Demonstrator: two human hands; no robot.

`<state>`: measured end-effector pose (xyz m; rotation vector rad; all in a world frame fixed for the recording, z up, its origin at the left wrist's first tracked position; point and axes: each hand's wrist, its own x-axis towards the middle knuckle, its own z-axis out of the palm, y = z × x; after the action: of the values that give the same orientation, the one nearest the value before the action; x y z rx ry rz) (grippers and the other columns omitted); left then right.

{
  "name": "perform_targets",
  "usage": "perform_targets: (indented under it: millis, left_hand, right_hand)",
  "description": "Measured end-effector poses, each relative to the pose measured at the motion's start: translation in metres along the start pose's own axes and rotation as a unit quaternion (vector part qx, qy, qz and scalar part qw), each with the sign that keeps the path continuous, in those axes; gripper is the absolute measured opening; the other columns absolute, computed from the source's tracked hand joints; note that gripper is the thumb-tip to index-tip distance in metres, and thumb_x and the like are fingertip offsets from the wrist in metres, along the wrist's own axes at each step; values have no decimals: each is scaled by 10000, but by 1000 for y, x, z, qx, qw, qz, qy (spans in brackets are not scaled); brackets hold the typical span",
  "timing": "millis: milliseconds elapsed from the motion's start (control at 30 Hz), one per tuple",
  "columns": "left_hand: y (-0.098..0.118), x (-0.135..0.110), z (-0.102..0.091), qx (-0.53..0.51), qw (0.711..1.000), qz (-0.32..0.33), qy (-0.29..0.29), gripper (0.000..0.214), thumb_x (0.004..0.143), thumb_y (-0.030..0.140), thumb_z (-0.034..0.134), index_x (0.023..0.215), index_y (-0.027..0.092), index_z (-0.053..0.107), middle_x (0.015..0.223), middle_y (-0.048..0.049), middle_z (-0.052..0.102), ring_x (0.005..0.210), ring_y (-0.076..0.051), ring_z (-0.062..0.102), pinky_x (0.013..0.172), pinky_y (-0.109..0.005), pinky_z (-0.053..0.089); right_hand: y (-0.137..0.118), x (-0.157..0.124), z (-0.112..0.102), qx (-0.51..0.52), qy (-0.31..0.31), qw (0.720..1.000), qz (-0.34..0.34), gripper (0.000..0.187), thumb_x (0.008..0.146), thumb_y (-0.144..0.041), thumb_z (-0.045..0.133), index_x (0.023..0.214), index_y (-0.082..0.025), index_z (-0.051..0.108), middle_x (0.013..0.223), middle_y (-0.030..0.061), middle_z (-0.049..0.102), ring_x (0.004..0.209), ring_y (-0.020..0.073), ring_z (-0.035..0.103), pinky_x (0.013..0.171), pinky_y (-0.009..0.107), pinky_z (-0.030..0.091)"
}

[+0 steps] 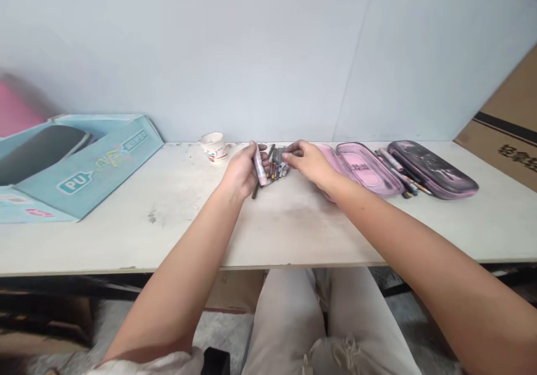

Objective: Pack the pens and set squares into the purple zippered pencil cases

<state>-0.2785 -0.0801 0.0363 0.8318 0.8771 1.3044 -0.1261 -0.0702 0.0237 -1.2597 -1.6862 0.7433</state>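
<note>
My left hand [244, 172] is closed around a pale pink tube [260, 168] with a whitish, patterned barrel; its exact kind is not clear. Just right of that hand lies a small heap of pencils and pens [274, 168], dark with some coloured ends, and one dark stick pokes out below my fingers. My right hand [309, 162] is at the heap's right side, fingers curled with thumb and fingertips close together by a small grey piece. What it pinches, if anything, cannot be made out. Behind my right wrist, an open pink pencil case [369, 173] is partly hidden.
A black and pink pencil case [434, 168] lies at right, with several pens [413, 184] beside it. Left of my hands stands a white paper cup [213, 148]. A light blue box [88, 168] sits far left; a brown carton [507, 123] is at the right edge.
</note>
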Motion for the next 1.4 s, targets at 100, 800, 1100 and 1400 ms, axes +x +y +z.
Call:
perform_targets:
  millis: [100,800,1100,1400]
  left_hand:
    - [11,6,-30,17,999,-6,43,228,886,310,385,791,138,499,548,14,471,410,-79,450,404,-189,376]
    - [16,24,-86,60,993,-79,-55,192,856,320,455,847,138,515,584,7,487,444,-71,430,393,-174,333]
    - [8,2,-63,227,970,54,-71,167,844,311,475,938,188,538,656,7,507,554,-90,458,427,-159,301]
    - [-23,-18,25,339,924,131,-119,150,790,211,516,913,202,601,629,24,493,607,-121,432,606,-211,339]
  right_hand:
    - [-5,18,32,-123,-32,992,-19,151,748,-307,577,841,-188,585,817,14,649,786,138,582,715,268,417]
    - [-15,-9,72,-458,-293,727,-419,227,862,-114,391,902,-173,607,994,86,615,949,193,494,746,331,376]
    - [-30,-12,23,-126,-10,967,-222,228,855,-275,433,1077,-225,446,968,50,624,881,168,593,776,324,459]
    - [-15,-10,-36,128,119,981,-85,315,775,-364,539,999,-235,360,841,-1,608,790,139,617,712,322,511]
